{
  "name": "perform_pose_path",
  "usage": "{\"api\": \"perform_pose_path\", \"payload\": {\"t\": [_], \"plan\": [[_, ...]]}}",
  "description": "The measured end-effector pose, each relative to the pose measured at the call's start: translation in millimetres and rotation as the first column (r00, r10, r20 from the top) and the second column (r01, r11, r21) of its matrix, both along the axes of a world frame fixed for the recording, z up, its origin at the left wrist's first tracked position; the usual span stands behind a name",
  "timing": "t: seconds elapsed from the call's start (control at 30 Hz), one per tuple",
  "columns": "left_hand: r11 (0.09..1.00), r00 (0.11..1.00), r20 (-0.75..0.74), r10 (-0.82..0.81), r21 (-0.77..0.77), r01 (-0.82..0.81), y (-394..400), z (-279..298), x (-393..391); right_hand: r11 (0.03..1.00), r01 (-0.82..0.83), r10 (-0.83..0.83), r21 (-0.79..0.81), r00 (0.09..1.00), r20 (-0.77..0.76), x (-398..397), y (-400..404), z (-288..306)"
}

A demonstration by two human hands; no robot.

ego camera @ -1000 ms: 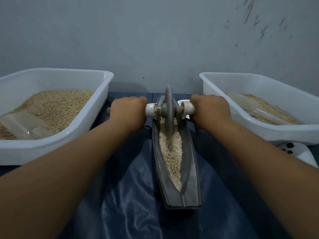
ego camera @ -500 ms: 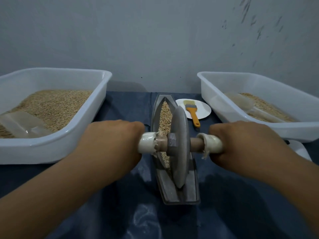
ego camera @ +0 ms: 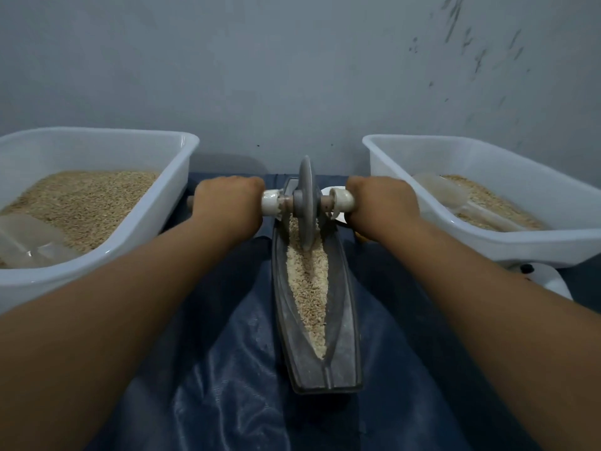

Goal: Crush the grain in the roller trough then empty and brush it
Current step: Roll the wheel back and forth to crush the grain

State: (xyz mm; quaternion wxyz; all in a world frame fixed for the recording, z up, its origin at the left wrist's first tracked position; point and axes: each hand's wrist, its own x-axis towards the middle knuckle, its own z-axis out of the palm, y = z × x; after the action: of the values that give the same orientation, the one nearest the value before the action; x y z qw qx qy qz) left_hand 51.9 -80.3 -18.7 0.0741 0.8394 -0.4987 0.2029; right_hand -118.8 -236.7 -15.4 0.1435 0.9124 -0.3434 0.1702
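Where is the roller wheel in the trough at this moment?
Head view, centre: the roller wheel stands at the trough's far end, between both hands.

ahead of you stands a plain grey-blue wall (ego camera: 292, 66), dimly and evenly lit, with dark scuffs and streaks (ego camera: 468, 43) toward its upper right. below it your work surface is covered by a dark blue glossy sheet (ego camera: 227, 402), creased, catching soft pale highlights near you.
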Motion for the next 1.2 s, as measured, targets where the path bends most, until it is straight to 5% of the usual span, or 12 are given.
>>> {"api": "perform_pose_path", "payload": {"t": [0.2,0.33,0.5,0.73,0.9,1.2], "plan": [[0.994,0.996,-0.025,-0.084,0.073,0.086,50,-2,-36,0.992,-0.009,0.018,0.126,0.997,-0.072,-55,50,-6],[0.984,0.978,0.104,-0.181,0.022,0.179,91,0,-59,0.966,-0.026,0.07,0.256,0.984,-0.162,-98,89,13],[0.971,0.964,0.138,-0.229,-0.041,0.236,100,-1,-62,0.969,-0.006,0.056,0.247,0.979,-0.196,-104,96,19],[0.998,0.999,-0.009,-0.047,0.037,0.047,31,-5,-23,0.997,-0.016,0.017,0.072,1.0,-0.016,-33,30,-9],[1.0,1.0,0.02,-0.019,0.004,0.019,-6,-1,4,0.999,-0.033,0.033,0.002,0.999,0.02,-3,-3,-4],[0.995,0.997,-0.007,-0.075,0.064,0.075,52,-5,-36,0.996,-0.06,0.064,0.061,0.996,-0.064,-54,49,-7]]}}
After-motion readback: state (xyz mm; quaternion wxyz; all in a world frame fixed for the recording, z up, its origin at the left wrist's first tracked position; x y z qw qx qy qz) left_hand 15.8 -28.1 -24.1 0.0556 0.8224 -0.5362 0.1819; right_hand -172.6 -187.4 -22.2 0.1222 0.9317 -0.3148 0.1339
